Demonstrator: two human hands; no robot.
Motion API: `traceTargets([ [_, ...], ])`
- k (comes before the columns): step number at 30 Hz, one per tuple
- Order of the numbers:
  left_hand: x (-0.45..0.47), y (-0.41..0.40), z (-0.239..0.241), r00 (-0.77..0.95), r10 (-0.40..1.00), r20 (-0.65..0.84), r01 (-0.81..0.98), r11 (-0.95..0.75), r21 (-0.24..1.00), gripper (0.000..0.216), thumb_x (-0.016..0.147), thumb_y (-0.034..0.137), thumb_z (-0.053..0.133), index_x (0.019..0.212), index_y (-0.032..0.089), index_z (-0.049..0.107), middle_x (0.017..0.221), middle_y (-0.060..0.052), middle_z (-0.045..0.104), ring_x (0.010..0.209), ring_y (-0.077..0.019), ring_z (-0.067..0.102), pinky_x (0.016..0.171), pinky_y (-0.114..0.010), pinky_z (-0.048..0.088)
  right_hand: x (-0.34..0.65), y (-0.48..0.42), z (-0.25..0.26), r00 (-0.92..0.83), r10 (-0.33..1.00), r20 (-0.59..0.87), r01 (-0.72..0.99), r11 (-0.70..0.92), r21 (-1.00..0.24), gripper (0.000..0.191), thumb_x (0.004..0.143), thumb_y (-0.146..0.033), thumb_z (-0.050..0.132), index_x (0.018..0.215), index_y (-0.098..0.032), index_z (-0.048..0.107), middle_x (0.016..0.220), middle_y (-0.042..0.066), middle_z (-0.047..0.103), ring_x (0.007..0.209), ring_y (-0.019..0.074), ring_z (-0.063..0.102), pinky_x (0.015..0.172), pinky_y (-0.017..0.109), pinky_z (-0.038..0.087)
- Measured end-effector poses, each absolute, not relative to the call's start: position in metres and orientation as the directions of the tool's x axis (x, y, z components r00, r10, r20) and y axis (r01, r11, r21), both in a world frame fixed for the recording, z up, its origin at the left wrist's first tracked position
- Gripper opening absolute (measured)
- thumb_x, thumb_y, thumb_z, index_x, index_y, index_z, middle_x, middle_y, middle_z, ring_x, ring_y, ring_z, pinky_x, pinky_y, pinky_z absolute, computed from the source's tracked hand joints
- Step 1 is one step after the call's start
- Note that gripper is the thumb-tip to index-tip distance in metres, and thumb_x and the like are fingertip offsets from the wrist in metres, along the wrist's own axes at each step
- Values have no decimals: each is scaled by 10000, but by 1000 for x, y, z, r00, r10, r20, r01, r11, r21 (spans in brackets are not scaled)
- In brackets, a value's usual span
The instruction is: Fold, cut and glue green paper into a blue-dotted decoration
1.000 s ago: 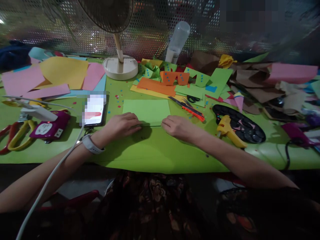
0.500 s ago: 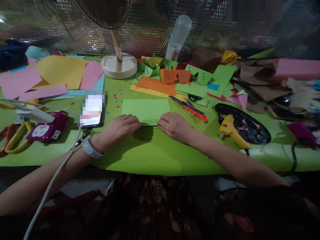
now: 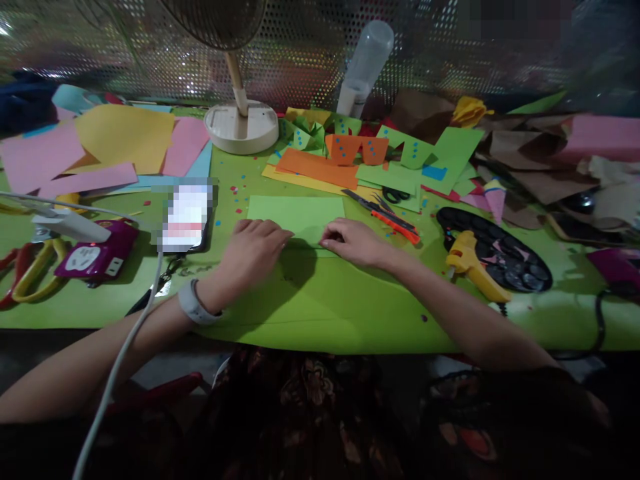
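Note:
A light green sheet of paper lies in front of me on the green tabletop. At its right near corner, my right hand is closed, thumb and forefinger pinched together on the paper's edge. My left hand is arched over the left near corner, slightly blurred, with its fingers stretched toward the right and nothing visible in them. Its shadow falls over the near edge. Beyond my right hand lie an orange-handled cutter and black-handled scissors.
A phone and a purple power adapter are on the left, with a white cable crossing my left forearm. A yellow glue gun rests by a black tray. Behind stand a fan and coloured paper scraps.
My left hand has lifted a little off the paper's near edge and turned. My right hand has drawn its fingertips into a pinch at the right corner. The view has shifted slightly.

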State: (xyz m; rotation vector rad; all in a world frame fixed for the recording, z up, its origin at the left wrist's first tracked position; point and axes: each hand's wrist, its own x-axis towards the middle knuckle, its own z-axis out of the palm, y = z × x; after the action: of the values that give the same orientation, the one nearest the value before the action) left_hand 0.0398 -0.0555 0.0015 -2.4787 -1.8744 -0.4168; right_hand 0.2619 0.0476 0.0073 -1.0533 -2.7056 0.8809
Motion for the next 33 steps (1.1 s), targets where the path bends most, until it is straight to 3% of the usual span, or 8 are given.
traceTargets([
  [2,54,-64,-5,358,907,223,917,-386,97,395,1024,230,336,1347,156,551,1373,-125,605,1262,-279,551,1134,-490,273,262,48,7,-752,650,-104,585,587,-560,129,910,-260,589,901,-179,689,947,85,673,817,193,607,712,323,444],
  [4,65,-70,-13,397,894,207,902,-422,91,519,1026,387,368,1464,109,399,1522,-176,437,1421,-305,381,1175,-497,216,261,48,8,-747,657,-102,588,581,-563,131,902,-266,591,895,-179,688,946,83,676,809,191,605,707,318,440],
  [7,72,-74,-20,402,902,156,899,-421,122,757,952,609,430,1534,156,261,1582,-178,333,1475,-318,279,1195,-518,169,261,48,9,-742,661,-116,591,563,-578,140,897,-280,594,886,-176,686,941,80,683,801,185,605,693,307,436],
  [13,70,-73,-18,403,909,104,897,-415,151,812,942,674,358,1537,132,254,1597,-199,283,1481,-320,261,1194,-525,167,261,50,12,-734,658,-165,608,530,-592,159,896,-308,592,884,-179,685,924,81,703,793,192,614,685,312,441],
  [24,72,-75,-23,390,911,136,900,-409,153,843,923,707,353,1554,163,225,1596,-182,296,1485,-324,247,1197,-521,144,266,52,10,-731,662,-163,632,568,-527,170,888,-344,575,858,-209,672,926,86,709,777,207,612,662,326,429],
  [33,71,-74,-23,403,904,145,897,-421,134,804,927,682,396,1544,188,249,1605,-179,278,1481,-336,254,1186,-540,157,295,56,14,-640,716,-278,720,433,-542,192,889,-351,578,870,-186,676,902,81,712,750,195,612,622,310,410],
])
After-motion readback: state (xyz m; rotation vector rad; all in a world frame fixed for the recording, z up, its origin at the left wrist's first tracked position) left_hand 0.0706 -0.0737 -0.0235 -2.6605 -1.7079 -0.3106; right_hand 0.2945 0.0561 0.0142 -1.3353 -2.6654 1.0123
